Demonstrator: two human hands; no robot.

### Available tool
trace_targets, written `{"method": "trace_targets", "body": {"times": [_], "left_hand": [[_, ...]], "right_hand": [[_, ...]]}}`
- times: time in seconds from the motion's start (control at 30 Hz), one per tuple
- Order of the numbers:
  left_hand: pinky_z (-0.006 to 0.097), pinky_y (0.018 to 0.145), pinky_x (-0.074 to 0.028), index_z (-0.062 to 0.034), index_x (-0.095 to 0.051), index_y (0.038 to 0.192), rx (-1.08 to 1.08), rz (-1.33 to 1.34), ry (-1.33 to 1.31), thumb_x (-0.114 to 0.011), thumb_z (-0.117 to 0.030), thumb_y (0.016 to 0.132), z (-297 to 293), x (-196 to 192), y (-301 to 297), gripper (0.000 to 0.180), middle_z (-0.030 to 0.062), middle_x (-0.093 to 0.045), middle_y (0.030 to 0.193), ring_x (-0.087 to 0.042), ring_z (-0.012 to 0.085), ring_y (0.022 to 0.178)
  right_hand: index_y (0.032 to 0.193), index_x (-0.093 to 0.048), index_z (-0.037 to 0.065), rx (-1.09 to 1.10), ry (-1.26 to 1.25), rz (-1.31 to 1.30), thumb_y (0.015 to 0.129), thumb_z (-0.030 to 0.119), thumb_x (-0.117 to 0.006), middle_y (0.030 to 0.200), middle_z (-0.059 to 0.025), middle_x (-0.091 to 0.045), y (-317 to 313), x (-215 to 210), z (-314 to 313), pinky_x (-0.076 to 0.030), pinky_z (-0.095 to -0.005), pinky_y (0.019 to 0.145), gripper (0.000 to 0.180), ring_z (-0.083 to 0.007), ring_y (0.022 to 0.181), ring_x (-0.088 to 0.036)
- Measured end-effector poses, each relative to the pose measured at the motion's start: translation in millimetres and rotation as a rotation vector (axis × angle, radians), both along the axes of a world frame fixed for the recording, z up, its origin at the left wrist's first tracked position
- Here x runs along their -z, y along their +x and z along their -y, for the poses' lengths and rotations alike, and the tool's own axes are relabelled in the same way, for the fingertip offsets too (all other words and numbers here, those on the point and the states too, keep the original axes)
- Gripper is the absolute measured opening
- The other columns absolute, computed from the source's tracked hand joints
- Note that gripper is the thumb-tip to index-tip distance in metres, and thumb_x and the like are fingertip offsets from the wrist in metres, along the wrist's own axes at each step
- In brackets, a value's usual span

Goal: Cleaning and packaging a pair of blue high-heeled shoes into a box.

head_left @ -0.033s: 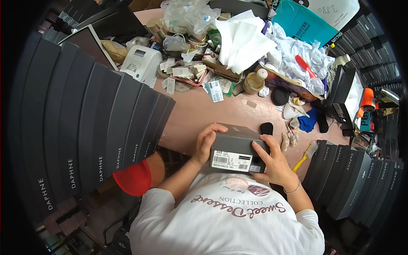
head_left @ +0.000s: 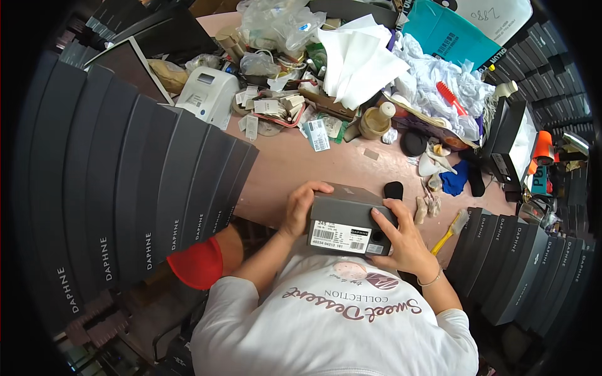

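Note:
Close to my chest, at the near edge of the pink table, I hold a dark grey shoebox [head_left: 351, 203]. A white printed label [head_left: 340, 237] and a round dark hole are on the end facing me. My left hand [head_left: 302, 207] presses against the box's left side, thumb near the top edge. On the right, my right hand [head_left: 398, 235] wraps the near corner, its fingers over the lid and down the labelled end. The lid looks closed, so the contents are hidden. Just beyond the box lies a small black pad [head_left: 393, 190].
Tall stacks of dark shoeboxes [head_left: 144, 182] stand at left, more [head_left: 508, 260] at right. A yellow-handled brush [head_left: 448, 232] lies by the right stack. Across the table are a white label printer [head_left: 208, 94], tags, a brown jar [head_left: 376, 120], white paper [head_left: 360, 59] and a red brush [head_left: 451, 97].
The shoebox and my left hand have shifted very slightly to the left. My right hand keeps the same hold.

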State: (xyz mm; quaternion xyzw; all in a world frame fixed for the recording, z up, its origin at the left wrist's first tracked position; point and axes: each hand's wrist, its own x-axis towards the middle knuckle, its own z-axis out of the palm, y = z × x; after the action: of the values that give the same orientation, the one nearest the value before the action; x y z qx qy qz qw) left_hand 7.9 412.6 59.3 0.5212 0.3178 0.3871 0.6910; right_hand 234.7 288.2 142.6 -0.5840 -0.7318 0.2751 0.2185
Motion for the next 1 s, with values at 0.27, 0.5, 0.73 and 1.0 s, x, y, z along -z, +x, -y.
{"method": "trace_targets", "body": {"times": [0.27,0.5,0.73,1.0], "left_hand": [[0.026,0.077,-0.049,0.0006,-0.056,0.113,-0.035,-0.389,-0.22,-0.049,-0.022,0.097,-97.2,112.4,-4.6,0.029,0.0088,-0.062,0.092,-0.06,0.0135,0.085],[0.032,0.075,-0.051,-0.0033,-0.04,0.136,0.109,-0.7,-0.101,-0.059,-0.013,0.087,-152.6,162.2,38.9,0.054,0.0154,-0.067,0.093,-0.066,0.0198,0.085],[0.043,0.083,-0.049,-0.0069,-0.046,0.13,0.093,-0.907,0.093,-0.067,-0.019,0.079,-184.6,207.1,47.3,0.056,0.0219,-0.064,0.105,-0.063,0.0362,0.097],[0.039,0.072,-0.05,-0.0065,-0.058,0.104,0.115,-0.987,0.236,-0.071,-0.02,0.077,-163.1,215.9,28.9,0.032,0.0138,-0.067,0.086,-0.065,0.0292,0.08]], "right_hand": [[0.135,-0.046,0.01,0.011,0.042,-0.05,0.06,0.035,-0.083,0.133,-0.0215,-0.034,6.3,9.9,-8.9,-0.035,-0.0512,0.101,0.087,-0.0439,0.121,-0.037],[0.134,-0.048,0.011,0.032,0.063,-0.103,0.056,0.03,-0.084,0.135,-0.0197,-0.034,6.4,15.5,-7.9,-0.035,-0.0513,0.102,0.087,-0.0437,0.123,-0.036],[0.134,-0.047,0.011,0.041,0.053,-0.085,0.055,0.025,-0.085,0.137,-0.0209,-0.032,3.5,16.2,-4.4,-0.034,-0.0517,0.104,0.089,-0.045,0.125,-0.035],[0.136,-0.045,0.011,0.043,0.084,-0.079,0.06,0.033,-0.085,0.138,-0.0211,-0.031,1.5,13.0,-5.0,-0.032,-0.0515,0.104,0.088,-0.0441,0.126,-0.034]]}}
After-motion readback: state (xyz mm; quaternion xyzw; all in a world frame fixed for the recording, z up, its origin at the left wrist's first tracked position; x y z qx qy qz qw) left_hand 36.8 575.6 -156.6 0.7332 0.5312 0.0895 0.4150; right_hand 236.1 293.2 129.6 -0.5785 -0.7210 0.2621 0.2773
